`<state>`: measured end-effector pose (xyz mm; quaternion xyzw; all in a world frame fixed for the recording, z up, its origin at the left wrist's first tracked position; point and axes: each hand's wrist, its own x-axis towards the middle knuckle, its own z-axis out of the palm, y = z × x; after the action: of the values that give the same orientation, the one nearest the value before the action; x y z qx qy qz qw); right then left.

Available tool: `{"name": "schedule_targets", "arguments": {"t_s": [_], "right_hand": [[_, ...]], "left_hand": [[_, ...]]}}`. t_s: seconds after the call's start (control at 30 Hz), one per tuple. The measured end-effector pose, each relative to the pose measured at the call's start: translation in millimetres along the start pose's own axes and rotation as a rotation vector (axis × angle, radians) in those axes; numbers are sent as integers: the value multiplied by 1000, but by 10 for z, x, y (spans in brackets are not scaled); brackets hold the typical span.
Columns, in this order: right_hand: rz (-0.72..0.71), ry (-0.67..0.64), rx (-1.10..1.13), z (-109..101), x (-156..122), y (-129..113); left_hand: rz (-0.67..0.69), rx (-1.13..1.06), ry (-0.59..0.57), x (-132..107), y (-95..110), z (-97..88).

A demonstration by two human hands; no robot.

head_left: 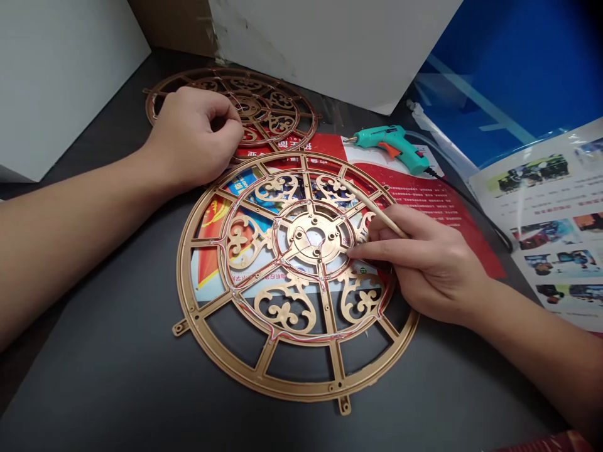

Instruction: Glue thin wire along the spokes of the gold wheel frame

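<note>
A round gold openwork frame [301,389] with scrollwork and spokes lies in front of me. Thin red and white wires run along its rings, and fine loose wires cross its hub. My right hand [424,263] holds a slim wooden stick [377,207], which slants up and left over the frame. One of its fingers stretches to the hub's right side. Above the frame's upper left edge, my left hand [195,135] is closed in a pinch; anything between its fingertips is too small or hidden to make out. Behind that hand lies a second similar frame [308,116], partly covered.
A teal glue gun [393,147] with an orange trigger lies at the back right, its cord trailing right. Red printed sheets [471,235] lie under the frames. White panels [320,50] stand behind, and a picture sheet [541,207] lies at the right.
</note>
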<state>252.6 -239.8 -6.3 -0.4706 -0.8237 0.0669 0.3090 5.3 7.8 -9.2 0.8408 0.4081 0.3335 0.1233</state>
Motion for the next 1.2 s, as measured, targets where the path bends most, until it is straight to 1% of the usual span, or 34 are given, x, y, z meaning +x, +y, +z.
{"name": "schedule_targets", "arguments": {"t_s": [0.13, 0.2, 0.4, 0.6, 0.8, 1.2], "right_hand": [[11, 34, 12, 10, -3, 21], [-9, 47, 12, 11, 0, 19], [46, -12, -8, -13, 15, -16], [-40, 16, 4, -5, 4, 25], [-44, 8, 2, -4, 5, 30], [-60, 14, 20, 5, 9, 28]], "left_hand": [[-5, -5, 3, 7, -6, -1], [1, 3, -2, 8, -3, -9], [19, -13, -7, 4, 0, -12], [39, 14, 2, 12, -5, -6], [18, 8, 7, 19, -15, 1], [26, -11, 13, 7, -19, 12]]}}
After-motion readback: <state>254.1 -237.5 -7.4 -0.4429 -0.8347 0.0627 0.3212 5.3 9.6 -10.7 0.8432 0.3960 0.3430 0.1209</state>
